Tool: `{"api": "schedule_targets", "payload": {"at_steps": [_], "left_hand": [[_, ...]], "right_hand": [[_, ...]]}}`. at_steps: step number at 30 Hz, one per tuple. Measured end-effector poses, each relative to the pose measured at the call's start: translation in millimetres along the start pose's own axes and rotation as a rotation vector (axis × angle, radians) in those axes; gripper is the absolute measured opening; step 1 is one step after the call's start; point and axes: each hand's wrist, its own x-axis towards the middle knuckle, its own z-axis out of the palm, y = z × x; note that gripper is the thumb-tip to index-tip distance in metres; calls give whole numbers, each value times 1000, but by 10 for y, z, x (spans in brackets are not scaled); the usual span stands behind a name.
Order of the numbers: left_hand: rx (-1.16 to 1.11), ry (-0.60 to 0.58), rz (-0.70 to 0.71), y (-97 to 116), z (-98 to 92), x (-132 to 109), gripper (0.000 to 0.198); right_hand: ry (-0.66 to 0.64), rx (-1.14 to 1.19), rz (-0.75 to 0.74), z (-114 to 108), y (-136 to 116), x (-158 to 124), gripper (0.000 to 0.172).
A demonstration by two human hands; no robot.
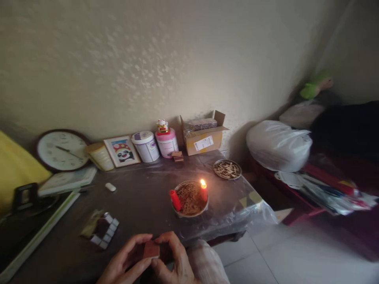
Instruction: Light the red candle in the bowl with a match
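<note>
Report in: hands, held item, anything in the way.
Left hand, right hand: both on small box. Box partly covered by hands. Watch lit candle in bowl beyond.

Cannot see the wrists of the left hand (127,258) and right hand (177,258) (cropped by the bottom edge), nor the covered ends of the small brown box (151,249). Cannot read the tiny print on the shipping label (203,143), nor identify the blurred green object (309,90) at upper right.

I'm looking from afar over a dark, plastic-covered worktop (133,205), where a round brown-filled dish (189,216), a round dish of pale thin sticks (227,178), an open brown cardboard box (192,146), a framed panda picture (122,151) and a small white oval object (110,187) are resting.
</note>
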Motion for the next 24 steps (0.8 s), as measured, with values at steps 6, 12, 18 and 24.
{"api": "schedule_targets", "payload": {"at_steps": [6,12,18,24], "left_hand": [[15,-60,102,115,93,-4,29],[41,-101,122,135,69,-29,31],[65,-131,125,178,69,-44,31],[76,-128,97,199,77,-48,32]], "right_hand": [[-129,62,-5,-98,14,59,33],[-255,172,42,-127,24,85,33],[-267,186,37,-137,45,98,34],[-248,192,21,-141,5,95,32]]}}
